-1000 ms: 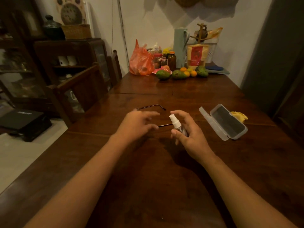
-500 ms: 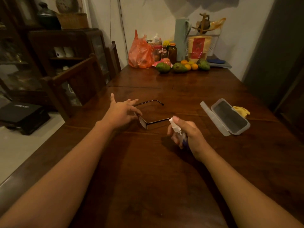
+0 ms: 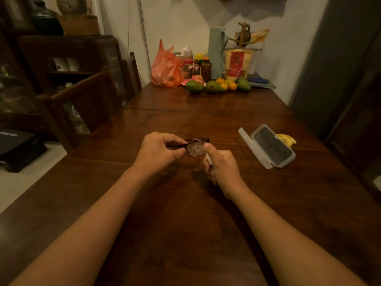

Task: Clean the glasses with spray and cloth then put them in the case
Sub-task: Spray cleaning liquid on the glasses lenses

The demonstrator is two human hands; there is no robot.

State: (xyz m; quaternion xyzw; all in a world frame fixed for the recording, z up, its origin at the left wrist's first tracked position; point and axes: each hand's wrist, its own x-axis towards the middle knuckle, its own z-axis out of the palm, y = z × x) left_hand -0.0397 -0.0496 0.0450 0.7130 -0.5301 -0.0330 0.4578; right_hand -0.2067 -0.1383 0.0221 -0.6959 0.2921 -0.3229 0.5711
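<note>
Left grip (image 3: 158, 151) mid-frame, fingers pinched on glasses (image 3: 196, 149) at frame edge; lens looks smeared. Right grip (image 3: 221, 166) just right of lens, curled round spray bottle (image 3: 208, 160), btl mostly hidden. Case (image 3: 246, 137) lid open on worktop (image 3: 181, 213), mid-right. Yellow cloth (image 3: 285, 138) just beside case, upper-right side.

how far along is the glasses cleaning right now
Done: the clear plastic glasses case lies open on the dark wooden table. In hand: the left hand holds the dark-framed glasses while the right hand grips the small white spray bottle at one lens, which looks misted. Left: wiping with the yellow cloth behind the case, then casing the glasses.
</note>
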